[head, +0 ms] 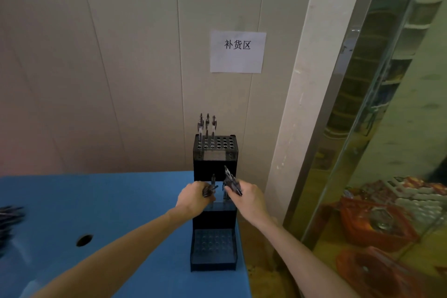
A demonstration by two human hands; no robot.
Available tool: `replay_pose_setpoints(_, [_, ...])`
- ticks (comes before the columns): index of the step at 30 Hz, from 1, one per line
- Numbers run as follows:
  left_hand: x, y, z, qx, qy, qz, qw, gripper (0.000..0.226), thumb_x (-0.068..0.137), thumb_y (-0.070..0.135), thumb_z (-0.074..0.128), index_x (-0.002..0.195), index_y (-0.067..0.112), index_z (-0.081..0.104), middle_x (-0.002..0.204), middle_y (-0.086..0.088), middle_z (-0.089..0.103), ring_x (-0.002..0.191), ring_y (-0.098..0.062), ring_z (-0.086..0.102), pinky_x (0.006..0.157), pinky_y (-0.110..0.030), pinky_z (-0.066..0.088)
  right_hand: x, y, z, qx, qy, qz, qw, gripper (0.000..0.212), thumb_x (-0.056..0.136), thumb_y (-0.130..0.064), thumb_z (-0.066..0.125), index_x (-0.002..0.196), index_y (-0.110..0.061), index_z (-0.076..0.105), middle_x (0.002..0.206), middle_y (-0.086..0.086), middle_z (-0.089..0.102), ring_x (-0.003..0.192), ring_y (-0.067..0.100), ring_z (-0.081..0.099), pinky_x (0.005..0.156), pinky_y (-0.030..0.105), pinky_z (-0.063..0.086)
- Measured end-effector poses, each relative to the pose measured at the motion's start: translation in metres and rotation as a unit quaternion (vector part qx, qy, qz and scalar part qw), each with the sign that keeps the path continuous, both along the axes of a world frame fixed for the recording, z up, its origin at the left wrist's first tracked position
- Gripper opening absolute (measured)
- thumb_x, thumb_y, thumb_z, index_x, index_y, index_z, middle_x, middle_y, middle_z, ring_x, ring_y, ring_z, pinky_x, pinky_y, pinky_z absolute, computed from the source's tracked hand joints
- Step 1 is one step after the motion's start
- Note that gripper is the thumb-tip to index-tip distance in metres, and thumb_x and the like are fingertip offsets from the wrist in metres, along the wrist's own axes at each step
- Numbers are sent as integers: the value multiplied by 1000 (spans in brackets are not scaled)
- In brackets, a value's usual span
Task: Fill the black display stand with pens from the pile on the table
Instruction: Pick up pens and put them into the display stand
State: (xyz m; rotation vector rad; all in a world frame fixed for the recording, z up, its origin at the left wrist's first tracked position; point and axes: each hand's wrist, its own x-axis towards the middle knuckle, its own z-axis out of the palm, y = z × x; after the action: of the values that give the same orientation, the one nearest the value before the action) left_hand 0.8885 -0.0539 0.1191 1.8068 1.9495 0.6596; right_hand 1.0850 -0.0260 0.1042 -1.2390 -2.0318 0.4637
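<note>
Standing at the right end of the blue worktop (108,201), the black display stand (214,164) rises in three stepped tiers against the wall. Three pens (207,126) stand upright in the back-left holes of its top tier. The left hand (193,197) curls round a small bundle of dark pens (209,191) in front of the middle tier. The right hand (246,195) grips another bundle (232,182), its ends pointing up and left toward the stand. The two hands are close together but apart. The pile of pens (9,219) lies at the far left edge of the worktop. A white paper sign (237,52) hangs on the wall above the stand.
</note>
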Motion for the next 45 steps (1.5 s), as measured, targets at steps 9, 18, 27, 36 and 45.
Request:
replay_pose_setpoints(9, [-18,-15,9,37,-102,-16,994,37,96,47,64,121,20,56,97,4,62,83,-13,58,71,-26,44,21,-1,0,-65,148,-20,987,43,94,-63,44,94,-23,57,70,3,63,56,18,62,55,52,56])
replay_pose_setpoints(18, [-16,-6,40,95,-299,31,949,30,107,32,46,90,10,57,68,5,59,57,-11,48,56,-30,40,17,16,45,-169,263,-61,948,39,98,-42,60,85,-6,65,53,-6,43,49,11,40,52,27,36])
replay_pose_setpoints(27, [-32,-1,57,115,-137,-6,984,34,108,42,39,99,23,67,90,10,74,71,-2,62,64,-25,46,11,24,66,-159,238,-44,957,33,103,-35,55,93,-10,75,63,-12,65,47,2,51,57,17,34])
replay_pose_setpoints(36, [-33,-4,56,126,-125,-34,984,31,107,37,43,101,18,67,70,28,63,62,3,55,60,-20,41,1,26,68,-160,256,-31,953,35,106,-38,48,98,-9,67,88,17,71,77,31,63,80,40,53])
replay_pose_setpoints(45, [-34,5,49,116,-247,-21,962,17,105,17,51,113,8,63,107,-2,72,100,-14,70,87,-35,61,6,24,57,-78,188,-68,977,20,105,-34,51,109,-15,55,84,2,68,64,13,66,55,20,53])
